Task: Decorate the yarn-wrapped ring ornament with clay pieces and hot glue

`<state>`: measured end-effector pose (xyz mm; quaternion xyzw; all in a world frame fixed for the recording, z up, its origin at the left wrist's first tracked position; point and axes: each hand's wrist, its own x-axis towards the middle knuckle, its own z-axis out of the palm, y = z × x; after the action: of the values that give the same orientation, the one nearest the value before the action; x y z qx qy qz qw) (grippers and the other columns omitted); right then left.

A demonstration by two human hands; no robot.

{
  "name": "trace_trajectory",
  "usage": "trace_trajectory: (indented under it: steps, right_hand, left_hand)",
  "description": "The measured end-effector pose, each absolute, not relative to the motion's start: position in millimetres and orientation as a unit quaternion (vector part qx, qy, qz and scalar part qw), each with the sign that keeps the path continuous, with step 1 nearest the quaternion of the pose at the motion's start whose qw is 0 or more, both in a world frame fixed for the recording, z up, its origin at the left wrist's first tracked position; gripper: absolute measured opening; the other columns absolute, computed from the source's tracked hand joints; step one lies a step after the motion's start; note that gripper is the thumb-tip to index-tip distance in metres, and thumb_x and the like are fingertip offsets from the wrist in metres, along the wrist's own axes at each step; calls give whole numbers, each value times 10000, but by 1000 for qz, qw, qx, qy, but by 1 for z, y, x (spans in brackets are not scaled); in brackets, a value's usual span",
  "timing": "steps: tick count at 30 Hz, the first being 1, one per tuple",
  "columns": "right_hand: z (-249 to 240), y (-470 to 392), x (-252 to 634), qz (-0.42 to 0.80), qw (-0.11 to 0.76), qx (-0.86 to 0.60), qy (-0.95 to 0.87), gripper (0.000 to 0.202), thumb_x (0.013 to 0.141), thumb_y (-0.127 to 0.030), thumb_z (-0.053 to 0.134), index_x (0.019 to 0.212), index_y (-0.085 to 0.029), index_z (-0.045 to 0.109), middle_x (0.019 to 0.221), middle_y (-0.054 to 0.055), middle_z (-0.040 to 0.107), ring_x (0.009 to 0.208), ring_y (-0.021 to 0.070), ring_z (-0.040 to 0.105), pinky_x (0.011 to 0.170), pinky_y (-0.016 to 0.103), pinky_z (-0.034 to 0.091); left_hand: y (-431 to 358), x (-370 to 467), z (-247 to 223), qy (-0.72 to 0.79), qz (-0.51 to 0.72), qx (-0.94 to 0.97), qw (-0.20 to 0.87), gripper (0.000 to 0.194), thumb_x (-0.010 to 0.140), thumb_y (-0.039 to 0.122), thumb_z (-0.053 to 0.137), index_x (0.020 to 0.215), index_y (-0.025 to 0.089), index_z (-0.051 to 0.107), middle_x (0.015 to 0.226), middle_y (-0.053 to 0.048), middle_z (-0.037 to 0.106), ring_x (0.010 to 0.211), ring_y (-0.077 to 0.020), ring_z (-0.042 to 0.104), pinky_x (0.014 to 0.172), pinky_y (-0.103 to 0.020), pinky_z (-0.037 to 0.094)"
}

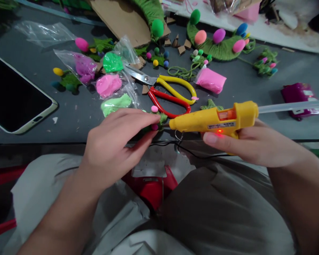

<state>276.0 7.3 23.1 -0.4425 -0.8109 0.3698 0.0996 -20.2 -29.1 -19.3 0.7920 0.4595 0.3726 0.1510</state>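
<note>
My left hand (117,141) pinches a small green yarn-wrapped piece (162,118) with pink balls on it, over the table's front edge. My fingers cover part of that piece. In my right hand (247,143) is a yellow hot glue gun (202,120), its red light lit and a clear glue stick (289,107) running out of its back. The gun's nozzle points left and meets the green piece or sits very close to it. Just behind lie scissors (149,80) with one yellow and one red handle. A green yarn star-like piece (212,104) is partly hidden behind the gun.
Bags of pink clay (108,85), green clay (113,62) and purple clay (85,69) lie left of the scissors. A phone (16,95) rests at far left. Behind are a green crescent with coloured balls (215,46), cardboard scraps (182,49) and a purple box (299,99) at right.
</note>
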Motion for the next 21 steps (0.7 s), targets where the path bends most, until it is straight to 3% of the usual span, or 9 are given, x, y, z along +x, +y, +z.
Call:
trace_trajectory:
  steps: [7, 11, 16, 21]
  right_hand:
    - [29, 6, 274, 391, 75, -488, -777, 543, 931, -660, 647, 582, -246, 604, 597, -29, 559, 689, 178, 585, 715, 292, 530]
    - [29, 5, 274, 404, 70, -493, -767, 551, 909, -649, 684, 558, -250, 538, 540, -30, 490, 736, 204, 602, 813, 305, 545]
    - [28, 5, 271, 392, 74, -469, -788, 414, 964, -596, 639, 763, -242, 713, 805, -25, 712, 807, 187, 636, 865, 295, 546]
    - [30, 4, 268, 380, 82, -462, -797, 363, 973, -584, 637, 991, -258, 795, 876, -17, 757, 851, 202, 677, 910, 310, 563]
  left_hand:
    - [-27, -19, -23, 443, 372, 811, 94, 226, 972, 172, 722, 1183, 242, 765, 1143, -24, 826, 1106, -219, 769, 1022, -325, 598]
    - [-30, -21, -22, 443, 381, 805, 101, 212, 974, 166, 729, 1178, 213, 761, 1180, -53, 822, 1100, -214, 777, 1046, -317, 583]
    - [-32, -24, -22, 448, 380, 804, 93, 233, 971, 173, 740, 1200, 209, 755, 1178, -45, 828, 1070, -204, 792, 1037, -297, 583]
    - [-29, -22, -23, 430, 390, 809, 92, 201, 969, 150, 728, 1167, 173, 756, 1168, -87, 822, 1101, -224, 775, 1044, -329, 584]
